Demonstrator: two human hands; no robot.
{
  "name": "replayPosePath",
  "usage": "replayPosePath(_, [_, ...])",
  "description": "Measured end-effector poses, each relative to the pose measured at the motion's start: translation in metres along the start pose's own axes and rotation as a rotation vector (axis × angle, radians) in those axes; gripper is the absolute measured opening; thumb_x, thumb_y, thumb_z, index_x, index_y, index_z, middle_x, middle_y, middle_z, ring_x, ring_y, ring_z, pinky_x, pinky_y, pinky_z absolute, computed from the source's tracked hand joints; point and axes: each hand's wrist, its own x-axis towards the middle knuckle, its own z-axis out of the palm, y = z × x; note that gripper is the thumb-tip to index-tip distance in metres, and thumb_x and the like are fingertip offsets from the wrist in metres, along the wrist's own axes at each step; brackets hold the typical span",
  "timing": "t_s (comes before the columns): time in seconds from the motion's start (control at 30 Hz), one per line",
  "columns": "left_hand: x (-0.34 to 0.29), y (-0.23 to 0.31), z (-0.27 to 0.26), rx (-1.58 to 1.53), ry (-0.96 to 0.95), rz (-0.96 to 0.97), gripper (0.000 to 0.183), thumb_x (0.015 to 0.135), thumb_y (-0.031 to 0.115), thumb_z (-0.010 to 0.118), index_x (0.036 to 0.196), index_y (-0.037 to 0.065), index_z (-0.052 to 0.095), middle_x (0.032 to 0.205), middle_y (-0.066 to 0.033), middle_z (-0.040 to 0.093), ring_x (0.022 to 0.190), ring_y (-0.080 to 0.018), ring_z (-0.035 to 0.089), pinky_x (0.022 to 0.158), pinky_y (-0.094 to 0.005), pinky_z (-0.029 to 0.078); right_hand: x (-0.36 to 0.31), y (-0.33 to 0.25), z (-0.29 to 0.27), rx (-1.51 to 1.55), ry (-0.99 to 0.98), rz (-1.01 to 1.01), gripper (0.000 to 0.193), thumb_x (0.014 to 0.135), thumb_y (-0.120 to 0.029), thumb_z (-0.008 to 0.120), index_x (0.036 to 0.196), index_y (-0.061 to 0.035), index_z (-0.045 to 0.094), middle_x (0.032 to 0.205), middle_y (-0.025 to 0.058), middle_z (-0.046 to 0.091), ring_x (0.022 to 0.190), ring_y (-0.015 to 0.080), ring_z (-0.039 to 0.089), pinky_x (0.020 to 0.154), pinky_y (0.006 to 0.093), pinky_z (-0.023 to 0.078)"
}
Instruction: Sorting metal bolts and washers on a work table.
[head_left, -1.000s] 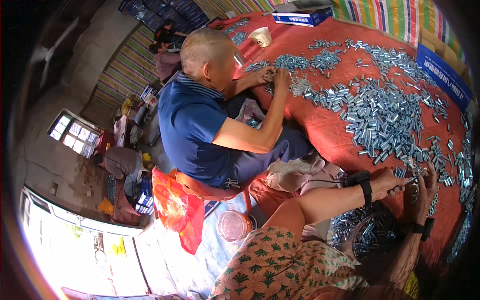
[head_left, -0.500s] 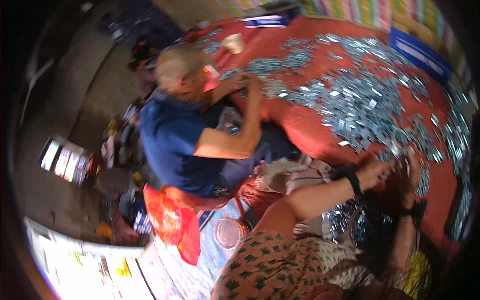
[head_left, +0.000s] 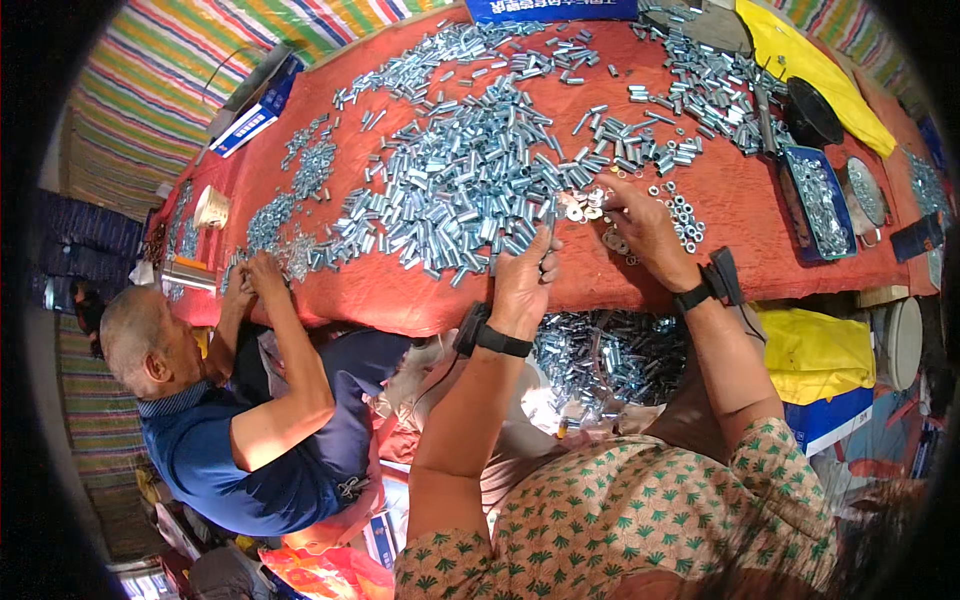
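My left hand [head_left: 525, 282] is closed at the near edge of the red-covered table, a slim grey metal rod [head_left: 552, 216] upright between thumb and fingers. To its right, my right hand [head_left: 648, 240] reaches over flat metal washers [head_left: 580, 212], its fingers curled and fingertips close together among them. Whether anything is pinched there is too small to tell. More ring-shaped pieces [head_left: 684, 222] lie just right of that hand. A large pile of short silvery metal tubes [head_left: 450, 185] spreads to the left of both hands.
Right on the table stand a blue tray [head_left: 850, 245] of small metal parts and a black pan [head_left: 815, 112]. Dark metal pieces [head_left: 610, 365] fill a space below the table edge, between my arms. A co-worker in a blue shirt [head_left: 240, 465] handles small parts at the left.
The view has swung round, bringing the table's right side into sight. My hands were close together and blurred; now they are apart, the right one over the washers.
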Motion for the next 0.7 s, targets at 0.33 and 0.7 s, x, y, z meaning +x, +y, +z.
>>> replayPosePath(0.33, [-0.002, -0.006, 0.001, 0.047, 0.018, -0.025, 0.017, 0.089, 0.014, 0.069, 0.098, 0.003, 0.060, 0.078, -0.0084, 0.063, 0.055, -0.0077, 0.049, 0.045, -0.0195, 0.034, 0.013, 0.019, 0.035, -0.241, -0.081, -0.237, 0.040, 0.081, -0.005, 0.065, 0.121, -0.0036, 0.059, 0.091, 0.0165, 0.065, 0.079, 0.0347, 0.061, 0.066, 0.0443, 0.047])
replayPosePath(0.7, [-0.008, -0.015, -0.001, 0.120, 0.028, -0.153, 0.016, 0.091, 0.014, 0.067, 0.101, 0.005, 0.058, 0.077, -0.0055, 0.062, 0.054, -0.0070, 0.047, 0.044, -0.0190, 0.034, 0.014, -0.004, 0.019, 0.367, -0.001, 0.181, 0.048, 0.081, 0.001, 0.067, 0.127, -0.0065, 0.057, 0.081, -0.0005, 0.058, 0.077, 0.0083, 0.055, 0.069, 0.0272, 0.048])
